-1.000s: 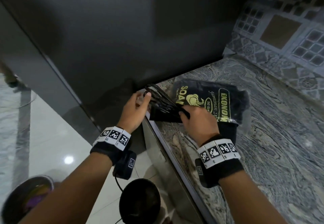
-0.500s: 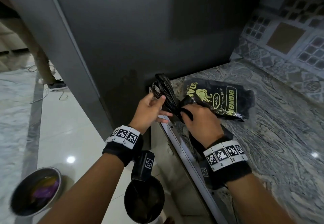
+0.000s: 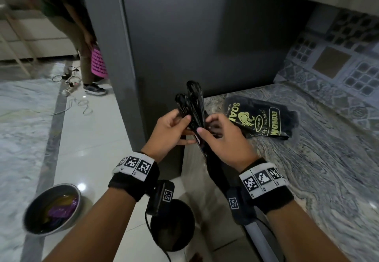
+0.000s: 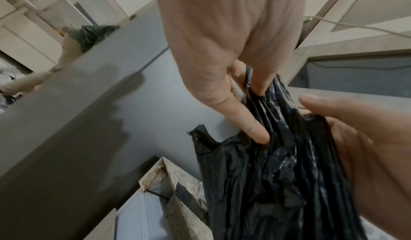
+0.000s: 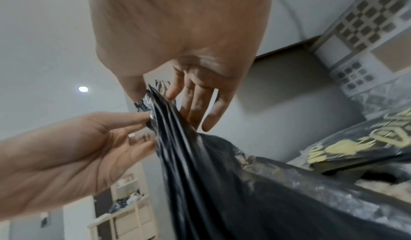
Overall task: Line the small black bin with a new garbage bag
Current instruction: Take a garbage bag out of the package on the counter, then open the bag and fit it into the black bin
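Note:
A bunched black garbage bag (image 3: 193, 105) stands upright between both hands, above the counter's left edge, its tail hanging down past my right wrist. My left hand (image 3: 187, 128) pinches one side of its top, thumb against fingers. My right hand (image 3: 205, 125) pinches the other side. In the left wrist view my left hand (image 4: 259, 113) digs into the bag's folds (image 4: 278, 164). In the right wrist view my right hand (image 5: 154, 95) nips the bag's (image 5: 222, 173) top edge between thumb and forefinger. The small black bin (image 3: 172, 224) stands on the floor below my left wrist.
A black pack of bags (image 3: 260, 118) with yellow print lies on the marble counter (image 3: 328, 169). A tall dark grey cabinet (image 3: 184, 36) rises behind. A metal bowl (image 3: 52, 208) sits on the floor at left. Further back stand a person (image 3: 82, 36), a pink basket (image 3: 98, 62) and cables (image 3: 75, 89).
Both hands have lifted the bag off the counter's edge and turned it upright. The left hand, beside it before, now pinches it. The head view has tilted up.

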A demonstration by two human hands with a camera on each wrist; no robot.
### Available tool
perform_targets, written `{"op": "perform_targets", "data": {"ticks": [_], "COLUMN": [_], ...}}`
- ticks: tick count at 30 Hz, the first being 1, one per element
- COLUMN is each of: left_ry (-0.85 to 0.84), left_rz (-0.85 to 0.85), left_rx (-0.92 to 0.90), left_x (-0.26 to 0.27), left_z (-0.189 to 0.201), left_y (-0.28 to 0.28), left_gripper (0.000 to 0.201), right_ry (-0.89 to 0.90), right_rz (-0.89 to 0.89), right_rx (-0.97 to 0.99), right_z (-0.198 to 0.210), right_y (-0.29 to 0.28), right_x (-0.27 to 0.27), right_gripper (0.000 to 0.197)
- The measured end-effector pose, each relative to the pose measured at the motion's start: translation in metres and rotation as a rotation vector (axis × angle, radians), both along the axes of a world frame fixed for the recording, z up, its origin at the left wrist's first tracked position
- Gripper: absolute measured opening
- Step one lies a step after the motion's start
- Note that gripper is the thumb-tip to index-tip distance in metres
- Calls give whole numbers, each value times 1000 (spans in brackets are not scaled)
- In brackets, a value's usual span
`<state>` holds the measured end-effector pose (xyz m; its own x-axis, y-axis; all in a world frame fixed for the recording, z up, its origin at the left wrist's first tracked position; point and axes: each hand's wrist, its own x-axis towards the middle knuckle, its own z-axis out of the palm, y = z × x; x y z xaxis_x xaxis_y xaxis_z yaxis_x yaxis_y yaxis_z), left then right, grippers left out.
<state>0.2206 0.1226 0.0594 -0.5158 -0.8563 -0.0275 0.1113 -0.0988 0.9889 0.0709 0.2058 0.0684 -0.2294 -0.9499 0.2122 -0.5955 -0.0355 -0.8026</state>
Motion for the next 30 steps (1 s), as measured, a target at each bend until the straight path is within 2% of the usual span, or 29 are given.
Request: {"op": "perform_targets", "data": {"ticks": [3, 6, 7, 11, 15, 22, 26, 28, 30], "left_ry": [4, -6, -3, -35, -90, -112, -144, -151, -159], "left_rz": [3, 13, 14, 99, 278, 395, 440, 448, 458], "left_rx": [-18, 3, 17, -17, -74, -43, -53, -62, -64], "left_x": [26, 53, 61, 88, 107, 149, 164, 166, 165], "left_z": [10, 17, 19, 25, 23, 11, 0, -6, -11], "left_y": [12, 20, 22, 36, 41, 39, 35, 34, 34], "left_gripper": [21, 23, 24, 26, 23, 21, 22, 23, 24], "right_ry": [-96, -99, -84, -60, -64, 44, -61, -145, -245], "right_rz": [20, 40, 43, 95, 148, 25, 3, 2, -16], "right_rx": [-24, -25, -33, -100, -87, -81, 28, 82, 157], "right_z": [5, 6, 5, 7, 1, -14, -20, -26, -34], "right_y": [-4, -11, -13, -13, -16, -25, -25, -28, -32], "right_x": [21, 41, 48, 79, 105, 113, 108, 105, 101], "right_gripper": [40, 48, 46, 15, 18, 25, 38, 31, 16]}}
